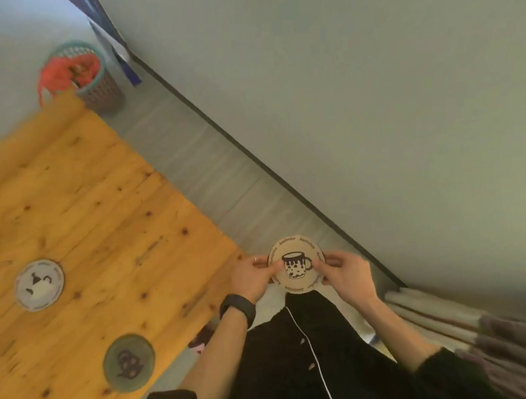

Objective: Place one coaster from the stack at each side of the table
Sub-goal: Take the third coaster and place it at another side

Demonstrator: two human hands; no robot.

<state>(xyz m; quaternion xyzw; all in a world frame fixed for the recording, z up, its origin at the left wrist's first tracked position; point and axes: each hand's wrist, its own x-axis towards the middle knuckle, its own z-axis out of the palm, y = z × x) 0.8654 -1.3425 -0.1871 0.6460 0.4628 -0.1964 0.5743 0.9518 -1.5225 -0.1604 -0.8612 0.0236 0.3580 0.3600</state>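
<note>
Both hands hold a round beige coaster (pixel 295 264) with a black mug drawing, in the air just off the right corner of the wooden table (pixel 83 207). My left hand (pixel 250 277), with a black watch on its wrist, grips its left edge. My right hand (pixel 346 273) pinches its right edge. I cannot tell whether more coasters lie under the top one. On the table lie a pale grey coaster (pixel 39 285) at the left and a dark green coaster (pixel 129 363) near the front edge.
A mesh bin (pixel 94 77) with red material in it stands on the floor beyond the table's far corner. A grey wall (pixel 342 98) with a dark baseboard runs along the right. Curtain folds (pixel 486 329) hang at lower right.
</note>
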